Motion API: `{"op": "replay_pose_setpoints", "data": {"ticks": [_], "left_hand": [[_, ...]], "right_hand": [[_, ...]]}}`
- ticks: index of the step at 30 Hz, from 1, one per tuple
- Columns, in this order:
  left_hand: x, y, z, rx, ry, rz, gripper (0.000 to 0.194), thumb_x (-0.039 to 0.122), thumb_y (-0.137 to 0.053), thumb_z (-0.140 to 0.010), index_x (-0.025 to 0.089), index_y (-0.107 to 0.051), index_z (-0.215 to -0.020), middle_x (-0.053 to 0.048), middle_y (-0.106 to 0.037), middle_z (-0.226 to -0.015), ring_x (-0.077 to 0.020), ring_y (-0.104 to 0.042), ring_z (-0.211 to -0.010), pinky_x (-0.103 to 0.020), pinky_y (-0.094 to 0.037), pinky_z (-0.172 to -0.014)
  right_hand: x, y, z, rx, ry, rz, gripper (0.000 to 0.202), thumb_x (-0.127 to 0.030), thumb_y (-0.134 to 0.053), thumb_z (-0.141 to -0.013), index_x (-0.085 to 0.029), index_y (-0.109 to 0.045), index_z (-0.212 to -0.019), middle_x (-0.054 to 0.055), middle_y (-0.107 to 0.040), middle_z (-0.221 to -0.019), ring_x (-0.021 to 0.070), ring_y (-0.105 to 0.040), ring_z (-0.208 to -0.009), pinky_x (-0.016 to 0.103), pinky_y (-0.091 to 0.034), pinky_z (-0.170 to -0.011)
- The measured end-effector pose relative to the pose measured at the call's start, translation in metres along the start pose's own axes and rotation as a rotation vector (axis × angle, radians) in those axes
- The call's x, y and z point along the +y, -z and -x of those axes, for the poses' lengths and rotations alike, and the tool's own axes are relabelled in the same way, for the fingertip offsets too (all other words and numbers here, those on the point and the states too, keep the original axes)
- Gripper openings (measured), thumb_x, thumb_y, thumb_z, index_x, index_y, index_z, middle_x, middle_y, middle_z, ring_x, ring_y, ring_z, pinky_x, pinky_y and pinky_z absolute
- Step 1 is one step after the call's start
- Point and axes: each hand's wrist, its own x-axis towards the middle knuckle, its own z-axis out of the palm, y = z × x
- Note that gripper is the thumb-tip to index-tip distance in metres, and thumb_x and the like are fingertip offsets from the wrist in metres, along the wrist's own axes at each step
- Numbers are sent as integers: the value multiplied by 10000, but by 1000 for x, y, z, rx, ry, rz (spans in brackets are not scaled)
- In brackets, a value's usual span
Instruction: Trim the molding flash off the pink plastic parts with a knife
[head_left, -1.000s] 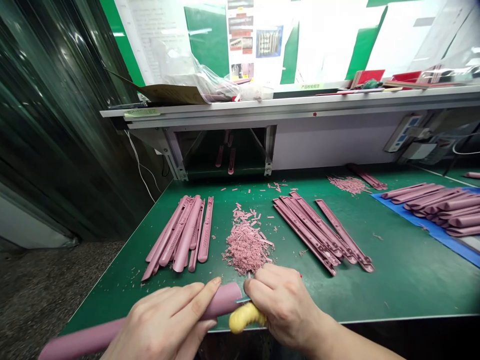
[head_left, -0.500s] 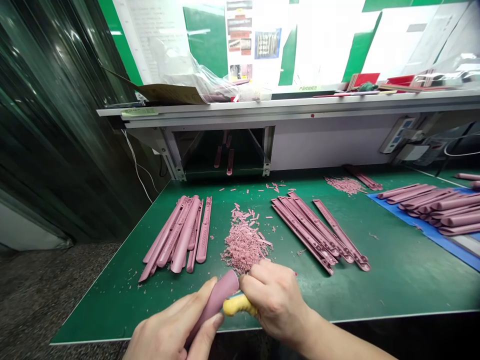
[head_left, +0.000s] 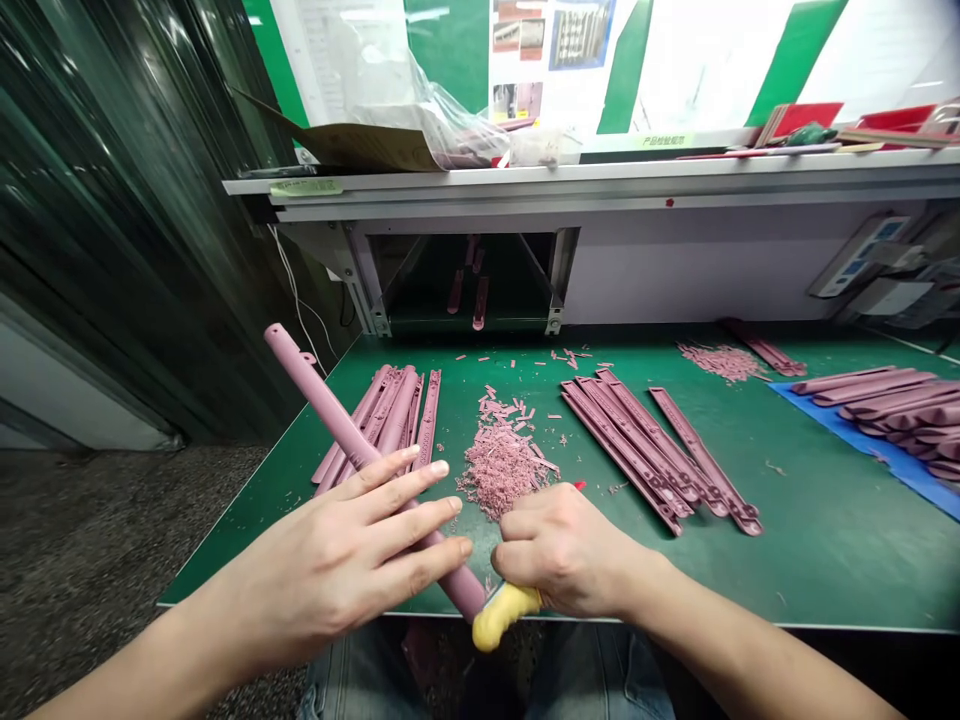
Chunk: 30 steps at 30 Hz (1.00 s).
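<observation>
My left hand [head_left: 352, 550] holds a long pink plastic tube-like part [head_left: 315, 390] slantwise, its fingers laid across the top and its thumb hidden. The part has a small hole and a side loop near its far upper end. Its lower end meets the tool in my right hand [head_left: 566, 550], a small knife with a thin blade [head_left: 493, 597], mostly hidden in the fist; a red tip shows behind the fist. A yellow cover [head_left: 506, 615] sits on what looks like the right thumb. Just beyond the hands lies a heap of pink shavings [head_left: 506, 465].
Similar pink parts lie in a left pile [head_left: 429, 415], a right pile [head_left: 630, 445] and on a blue sheet [head_left: 930, 490] at far right. Another scrap heap [head_left: 720, 362] is at the back. A shelf [head_left: 600, 180] overhangs a chute [head_left: 442, 325]; the green table's front edge is near my lap.
The pink part has swung round, its long end now pointing up and left. My left fingers have spread over it. The right hand stays at its near end; the view has shifted.
</observation>
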Motion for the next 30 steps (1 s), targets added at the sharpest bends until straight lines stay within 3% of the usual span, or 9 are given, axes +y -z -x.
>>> {"op": "replay_pose_setpoints", "data": {"ticks": [6, 10, 12, 13, 16, 18, 21, 27, 30], "left_hand": [[-1, -15, 14, 35, 132, 35, 535, 51, -423, -902, 289, -439, -1381, -74, -663, -1184, -249, -610, -1056, -475, -463, -943], [10, -45, 32, 143, 494, 630, 528, 124, -593, -835, 268, -513, -1337, -61, -699, -1005, -174, -637, -824, -276, -519, -738], [20, -61, 27, 374, 875, 1179, 393, 201, -738, -731, 205, -677, -1119, -49, -697, -898, -136, -623, -719, -200, -510, -649], [25, -68, 19, 584, 1135, 1452, 324, 211, -788, -675, 165, -707, -985, -35, -674, -803, -105, -586, -606, -169, -483, -541], [31, -88, -13, 900, 1376, 1639, 256, 429, -612, -831, 183, -604, -902, 36, -539, -738, -19, -383, -409, -118, -295, -328], [29, -96, -31, 1007, 1427, 1730, 283, 466, -592, -835, 191, -554, -891, 43, -505, -776, -4, -369, -411, -105, -278, -325], [25, -100, -45, 1104, 1443, 1848, 302, 443, -666, -785, 194, -538, -898, 50, -490, -766, -1, -389, -413, -100, -288, -322], [25, -97, -50, 1192, 1396, 1946, 300, 397, -717, -757, 181, -564, -896, 49, -497, -742, 0, -410, -402, -92, -295, -301], [24, -98, -51, 1239, 1375, 2005, 261, 365, -704, -780, 166, -570, -884, 40, -521, -750, -1, -420, -401, -92, -305, -290]], "right_hand": [[-14, 3, 7, 135, -348, -809, 305, -463, -563, -888, -174, -600, -797, -10, -557, -691, 105, -476, -613, 220, -384, -580], [-3, 5, 30, 272, -606, -1213, 355, -549, -584, -839, -200, -540, -890, -20, -557, -693, 103, -462, -537, 213, -364, -487], [-3, -3, 34, 353, -709, -1125, 370, -562, -469, -904, -205, -551, -960, -14, -562, -706, 104, -463, -522, 220, -366, -485], [-7, -9, 33, 351, -720, -1005, 386, -547, -403, -939, -201, -574, -953, -3, -571, -712, 112, -481, -543, 230, -379, -509], [-29, -37, 19, 196, -496, -588, 516, -631, -381, -912, -187, -636, -856, 12, -583, -667, 136, -523, -594, 252, -371, -554], [-44, -54, 7, 124, -362, -350, 661, -783, -381, -800, -177, -646, -805, 10, -561, -630, 139, -497, -551, 263, -306, -506], [-52, -68, -5, 131, -367, -89, 775, -885, -294, -711, -171, -592, -663, 1, -503, -570, 135, -443, -495, 284, -204, -472], [-46, -71, -3, 130, -315, 43, 764, -819, -170, -811, -178, -518, -584, 9, -503, -546, 128, -431, -463, 299, -170, -474], [-47, -71, 3, 102, -207, 27, 665, -644, -193, -943, -179, -508, -586, 8, -511, -535, 123, -413, -448, 309, -154, -475]]}}
